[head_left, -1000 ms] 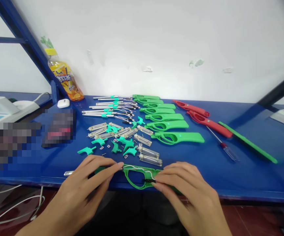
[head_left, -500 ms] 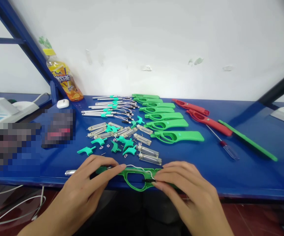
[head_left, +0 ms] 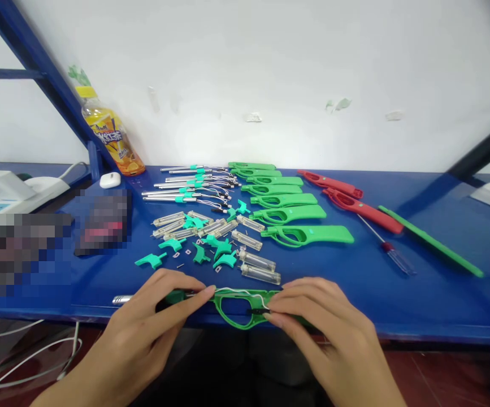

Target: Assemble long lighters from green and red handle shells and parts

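Note:
At the near edge of the table, both my hands hold a green lighter casing half (head_left: 238, 326), its hollow side showing. My left hand (head_left: 155, 316) is closed around its front end, thumb and forefinger pinching near the white wire (head_left: 251, 293). A silver metal tube (head_left: 122, 299) sticks out to the left of that hand. My right hand (head_left: 325, 316) is closed on the handle end, fingertips on a small black igniter piece (head_left: 259, 311) at the wire's end. My right fingers hide most of the handle.
Beyond my hands lie clear fuel tanks (head_left: 260, 275), teal triggers (head_left: 151, 260) and small metal bits. Farther back are wired metal tubes (head_left: 170, 198), green casing halves (head_left: 308, 234) and red casings (head_left: 367, 213). A screwdriver (head_left: 397, 259) lies right; a drink bottle (head_left: 111, 135) stands back left.
The white wire sits slightly lower, closer along the casing by my left fingertips. Both hands keep nearly the same hold, and the view has shifted a little.

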Demonstrator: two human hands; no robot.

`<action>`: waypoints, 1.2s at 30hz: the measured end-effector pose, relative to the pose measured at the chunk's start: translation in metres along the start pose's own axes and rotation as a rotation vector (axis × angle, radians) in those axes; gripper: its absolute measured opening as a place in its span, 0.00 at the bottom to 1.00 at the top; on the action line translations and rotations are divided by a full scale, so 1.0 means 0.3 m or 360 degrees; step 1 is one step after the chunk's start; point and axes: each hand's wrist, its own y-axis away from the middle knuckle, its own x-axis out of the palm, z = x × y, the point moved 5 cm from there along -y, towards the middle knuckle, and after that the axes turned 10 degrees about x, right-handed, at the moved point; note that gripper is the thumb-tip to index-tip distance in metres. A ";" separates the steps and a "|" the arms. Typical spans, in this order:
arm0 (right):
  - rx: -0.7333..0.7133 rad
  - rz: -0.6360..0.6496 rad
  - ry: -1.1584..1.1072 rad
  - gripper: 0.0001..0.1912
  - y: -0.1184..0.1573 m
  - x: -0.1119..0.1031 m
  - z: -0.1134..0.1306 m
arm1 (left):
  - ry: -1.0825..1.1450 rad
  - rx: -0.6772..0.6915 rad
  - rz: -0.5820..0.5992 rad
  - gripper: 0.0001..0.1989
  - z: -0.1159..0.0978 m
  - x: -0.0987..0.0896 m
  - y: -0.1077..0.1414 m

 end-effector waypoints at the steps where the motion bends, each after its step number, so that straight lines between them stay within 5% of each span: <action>1: 0.0003 0.0024 0.0000 0.05 0.002 0.001 -0.004 | 0.0011 -0.0001 0.0014 0.30 0.000 0.000 -0.001; 12: 0.0053 0.0029 -0.0036 0.05 -0.004 0.009 -0.006 | -0.0029 -0.0070 0.0079 0.23 -0.051 -0.039 -0.061; 20: 0.0015 0.0022 -0.0022 0.05 -0.006 0.009 0.002 | -0.0181 -0.0215 -0.0097 0.05 0.035 -0.072 -0.227; 30: 0.0061 0.0032 -0.0054 0.06 -0.002 0.013 -0.004 | -0.0061 -0.0380 0.0044 0.07 0.082 -0.006 -0.228; 36: 0.0055 0.0033 -0.0046 0.05 -0.002 0.010 -0.003 | -0.0146 -0.0418 0.0013 0.10 0.072 -0.041 -0.225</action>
